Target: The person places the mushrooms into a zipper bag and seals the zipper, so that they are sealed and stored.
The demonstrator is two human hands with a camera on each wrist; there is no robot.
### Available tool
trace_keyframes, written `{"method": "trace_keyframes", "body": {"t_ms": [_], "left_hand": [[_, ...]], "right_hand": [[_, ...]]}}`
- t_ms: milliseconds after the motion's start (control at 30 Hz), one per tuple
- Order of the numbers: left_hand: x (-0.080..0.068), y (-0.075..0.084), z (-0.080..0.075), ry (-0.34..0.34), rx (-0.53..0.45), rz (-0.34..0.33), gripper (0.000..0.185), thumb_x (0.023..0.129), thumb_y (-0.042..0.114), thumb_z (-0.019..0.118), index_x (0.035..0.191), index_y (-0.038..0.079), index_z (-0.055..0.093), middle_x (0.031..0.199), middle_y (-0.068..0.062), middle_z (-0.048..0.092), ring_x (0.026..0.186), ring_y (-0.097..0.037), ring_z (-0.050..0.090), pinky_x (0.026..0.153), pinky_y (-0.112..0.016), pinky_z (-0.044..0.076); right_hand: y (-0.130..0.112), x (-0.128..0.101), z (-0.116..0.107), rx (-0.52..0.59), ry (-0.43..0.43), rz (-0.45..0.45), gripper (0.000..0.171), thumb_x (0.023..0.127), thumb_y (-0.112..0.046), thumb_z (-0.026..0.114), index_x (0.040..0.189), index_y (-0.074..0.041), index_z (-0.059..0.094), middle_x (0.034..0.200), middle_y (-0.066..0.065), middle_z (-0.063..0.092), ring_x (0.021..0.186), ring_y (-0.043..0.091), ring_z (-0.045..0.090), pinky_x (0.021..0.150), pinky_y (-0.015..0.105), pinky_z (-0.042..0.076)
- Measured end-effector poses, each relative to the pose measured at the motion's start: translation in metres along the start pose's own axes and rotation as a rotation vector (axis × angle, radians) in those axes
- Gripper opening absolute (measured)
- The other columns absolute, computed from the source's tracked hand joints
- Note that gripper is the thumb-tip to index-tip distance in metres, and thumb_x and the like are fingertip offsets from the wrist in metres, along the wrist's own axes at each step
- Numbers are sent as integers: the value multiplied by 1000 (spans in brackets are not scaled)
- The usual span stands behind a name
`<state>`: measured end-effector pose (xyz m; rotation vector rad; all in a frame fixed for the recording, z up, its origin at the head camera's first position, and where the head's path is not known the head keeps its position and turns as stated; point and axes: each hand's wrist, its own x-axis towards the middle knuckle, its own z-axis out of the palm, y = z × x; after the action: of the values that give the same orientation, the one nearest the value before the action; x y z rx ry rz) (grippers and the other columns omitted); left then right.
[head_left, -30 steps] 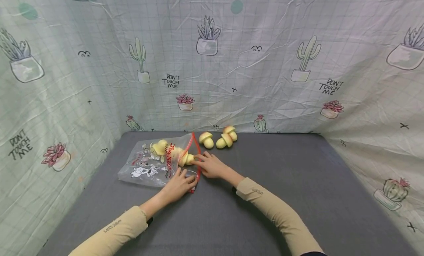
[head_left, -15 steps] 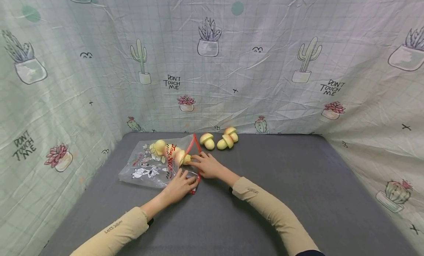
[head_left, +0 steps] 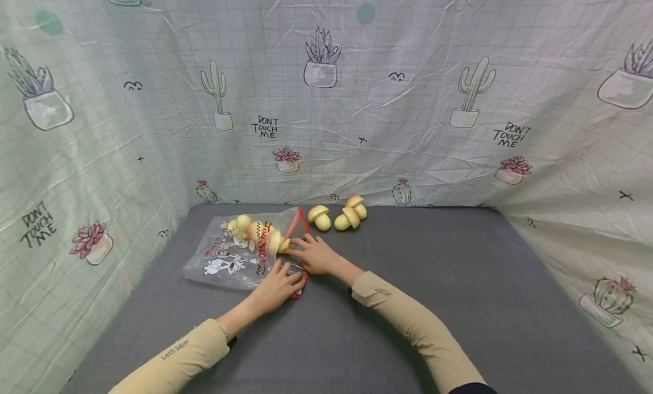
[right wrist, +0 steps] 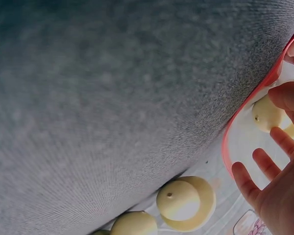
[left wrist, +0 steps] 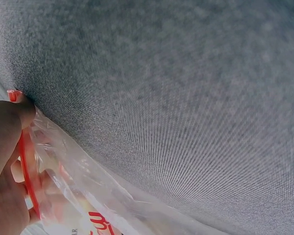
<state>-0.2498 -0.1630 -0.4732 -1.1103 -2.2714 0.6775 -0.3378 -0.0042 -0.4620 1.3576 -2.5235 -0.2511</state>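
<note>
On the grey table (head_left: 459,303), a clear printed zip bag (head_left: 229,258) lies left of centre, already holding yellow toy mushrooms (head_left: 255,231). Its red-edged mouth is pinched at the near corner by the left hand (head_left: 278,286). A mushroom at the opening is touched by the right hand (head_left: 316,255) with fingers spread, nothing grasped. The mouth is best kept wide while that mushroom is pushed fully inside. Three loose mushrooms (head_left: 339,215) lie just beyond.

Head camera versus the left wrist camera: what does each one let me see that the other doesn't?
Only the head view shows both hands, the right hand at the bag's mouth, three loose toy mushrooms behind it, and the cactus-print cloth. Only the left wrist view shows, close up, the left hand's fingers pinching the red zip strip. Both show the left hand, the clear printed bag and the grey mat.
</note>
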Motion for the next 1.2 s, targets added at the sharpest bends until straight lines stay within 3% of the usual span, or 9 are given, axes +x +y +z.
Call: {"method": "trace_keyframes", "body": {"t_ms": [833,1000,1200], "left_hand": [[1,1,-3,-42,10,-6,33,81,34,56,113,28,59,107,7,60,89,-25,52,79,-44,38],[1,1,-3,-20,10,-6,34,79,33,59,113,27,60,105,6,60,89,-25,52,79,-44,39],[1,1,-4,-7,11,-3,32,80,32,56,111,27,61,103,7,61,88,-24,52,79,-44,39]], "right_hand": [[-1,12,4,-63,-11,5,49,87,-30,51,134,-34,37,139,-3,34,105,17,41,73,31,45],[0,13,3,-90,22,-1,49,87,-32,52,133,-34,38,134,-3,39,101,16,43,71,30,45],[-1,16,5,-92,2,3,49,87,-36,50,135,-35,35,135,-3,39,102,17,42,72,30,45]]}}
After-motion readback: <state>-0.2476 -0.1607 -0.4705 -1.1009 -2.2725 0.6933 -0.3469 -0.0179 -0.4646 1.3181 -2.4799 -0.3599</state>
